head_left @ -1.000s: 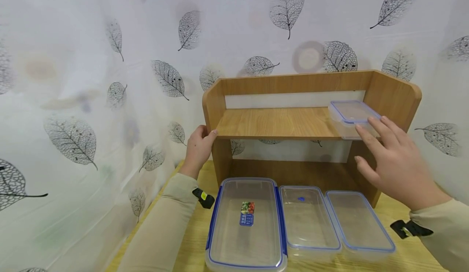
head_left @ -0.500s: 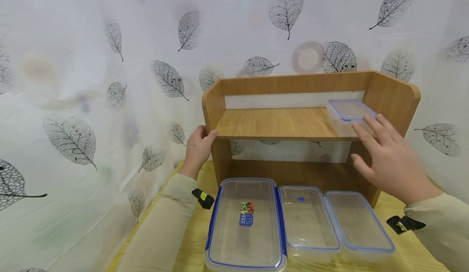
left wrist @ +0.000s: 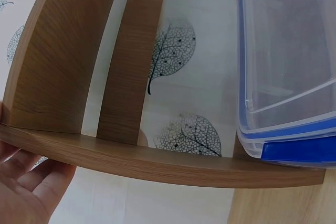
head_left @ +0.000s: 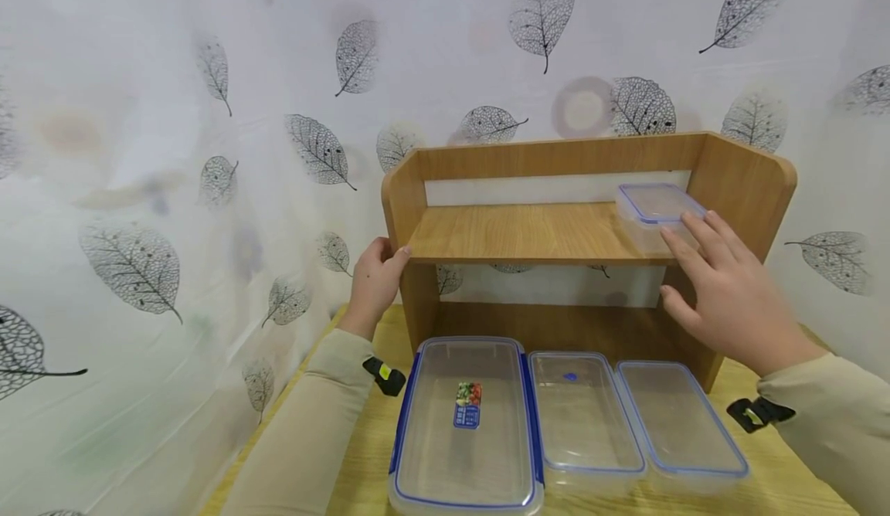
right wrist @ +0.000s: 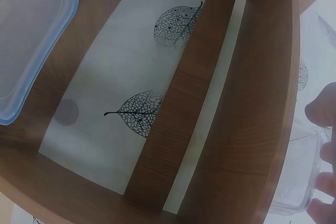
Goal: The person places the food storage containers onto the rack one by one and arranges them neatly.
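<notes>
A wooden desk shelf (head_left: 514, 232) with two levels stands against the wall. At its left side panel, my left hand (head_left: 375, 280) grips the edge, thumb at the front and fingers on the outer side, as the left wrist view shows. A small clear food container (head_left: 653, 205) with a blue-rimmed lid sits at the right end of the upper board. My right hand (head_left: 730, 292) touches its front with outstretched fingers, the thumb held apart. Seen from the right wrist, the container (right wrist: 296, 174) shows past the board's edge, beside the fingertips.
A large clear container (head_left: 466, 454) with dark blue side clips stands on the wooden table (head_left: 365, 423), in front of the shelf. To its right are two narrower lidded containers, a middle one (head_left: 587, 431) and a right one (head_left: 684, 423). Leaf-patterned sheeting (head_left: 278, 52) hangs behind and at left.
My right hand has pushed the small container deeper onto the upper board, away from its front edge and slightly left. My left hand has stayed on the side panel.
</notes>
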A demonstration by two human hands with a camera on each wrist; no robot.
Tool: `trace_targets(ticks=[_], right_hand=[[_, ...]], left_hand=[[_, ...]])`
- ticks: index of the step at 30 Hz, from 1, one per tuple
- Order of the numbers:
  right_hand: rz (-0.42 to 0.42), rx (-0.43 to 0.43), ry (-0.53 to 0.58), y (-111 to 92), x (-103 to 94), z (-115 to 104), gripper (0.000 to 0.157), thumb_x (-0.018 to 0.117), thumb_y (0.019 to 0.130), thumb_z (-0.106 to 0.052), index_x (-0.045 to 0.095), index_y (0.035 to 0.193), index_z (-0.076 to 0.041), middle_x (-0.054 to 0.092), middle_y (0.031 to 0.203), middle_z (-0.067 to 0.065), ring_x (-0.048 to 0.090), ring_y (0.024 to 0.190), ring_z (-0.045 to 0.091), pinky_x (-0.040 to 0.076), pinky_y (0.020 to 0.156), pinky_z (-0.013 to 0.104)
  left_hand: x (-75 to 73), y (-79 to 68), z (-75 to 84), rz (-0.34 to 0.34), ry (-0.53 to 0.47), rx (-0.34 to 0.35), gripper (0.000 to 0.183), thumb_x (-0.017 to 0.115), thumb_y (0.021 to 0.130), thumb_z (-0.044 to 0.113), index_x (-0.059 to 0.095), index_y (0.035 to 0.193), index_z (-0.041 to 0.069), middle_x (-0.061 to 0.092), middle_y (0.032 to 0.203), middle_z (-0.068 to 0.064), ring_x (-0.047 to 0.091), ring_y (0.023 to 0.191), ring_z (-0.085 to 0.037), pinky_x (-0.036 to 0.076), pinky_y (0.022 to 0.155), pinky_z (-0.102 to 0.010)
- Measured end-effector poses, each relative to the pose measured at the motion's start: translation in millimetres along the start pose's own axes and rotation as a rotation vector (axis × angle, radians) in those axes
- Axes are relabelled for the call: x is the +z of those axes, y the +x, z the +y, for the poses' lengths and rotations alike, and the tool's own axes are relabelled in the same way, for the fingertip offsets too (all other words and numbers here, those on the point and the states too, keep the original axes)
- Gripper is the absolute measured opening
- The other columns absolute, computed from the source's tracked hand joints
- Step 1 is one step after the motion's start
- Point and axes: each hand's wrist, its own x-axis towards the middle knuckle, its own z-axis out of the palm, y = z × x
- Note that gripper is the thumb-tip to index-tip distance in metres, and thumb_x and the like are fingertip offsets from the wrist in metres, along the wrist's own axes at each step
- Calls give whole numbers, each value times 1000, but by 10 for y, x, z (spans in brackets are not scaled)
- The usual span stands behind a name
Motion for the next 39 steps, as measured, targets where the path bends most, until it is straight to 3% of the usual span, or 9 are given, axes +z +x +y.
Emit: trace_targets(ticks=[10,28,39], right_hand=[[-25,15,-10,23,20,23,76,61,83,-31,44,150,2,32,158,28,22,148,45,12,122,49],[-15,23,16,31,56,61,77,63,82,-30,43,150,2,30,159,26,20,149,44,13,122,50],[-43,61,33,3,50,84,78,69,82,-25,42,152,-1,27,161,24,17,151,42,14,120,58]], left_hand=[[3,-2,-3,3,1,9,39,56,101,41,60,123,9,65,120,-12,62,108,-29,51,92,-48],[3,5,5,2,-1,-3,38,56,101,41,60,122,9,65,118,-11,62,106,-28,51,92,-48],[5,1,11,-3,-12,-24,39,56,101,42,59,123,9,65,120,-11,62,108,-28,51,93,-48]])
